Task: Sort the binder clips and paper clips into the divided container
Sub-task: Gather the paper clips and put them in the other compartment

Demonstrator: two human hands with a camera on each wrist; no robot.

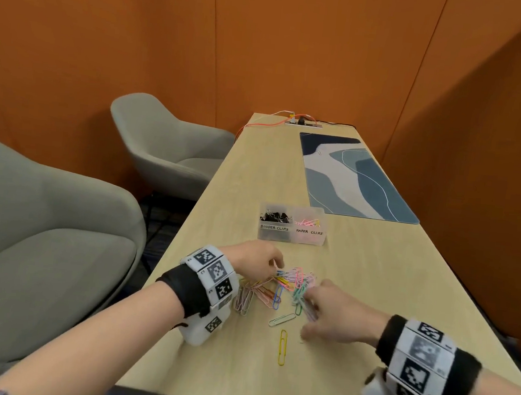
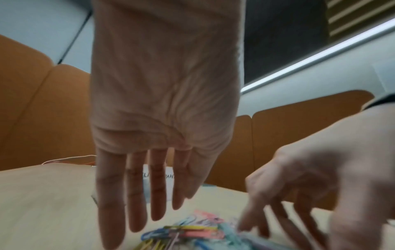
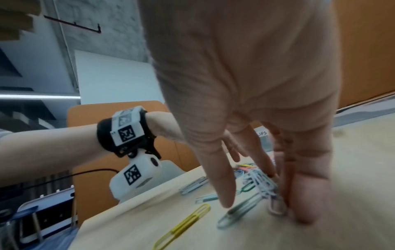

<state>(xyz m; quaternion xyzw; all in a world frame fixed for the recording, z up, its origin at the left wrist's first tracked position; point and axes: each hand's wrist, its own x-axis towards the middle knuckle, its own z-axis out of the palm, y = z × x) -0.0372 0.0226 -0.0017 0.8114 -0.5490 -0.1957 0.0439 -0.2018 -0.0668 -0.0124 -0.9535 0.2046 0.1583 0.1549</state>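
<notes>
Colourful paper clips [image 1: 282, 287] are heaped near the table's [image 1: 371, 287] front edge, pointing every way. One yellow clip [image 1: 282, 347] lies apart, nearer that edge, its long side running front to back. The left hand [image 1: 256, 259] is spread flat over the heap, holding nothing. The right hand [image 1: 335, 313] touches the heap with straight fingers. Farther back, a divided container [image 1: 292, 224] is seen, with black binder clips [image 1: 276, 216] in its left half.

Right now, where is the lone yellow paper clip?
In the head view, the yellow clip lies alone on the table, nearer the person than the pile, just left of the right hand.
</notes>
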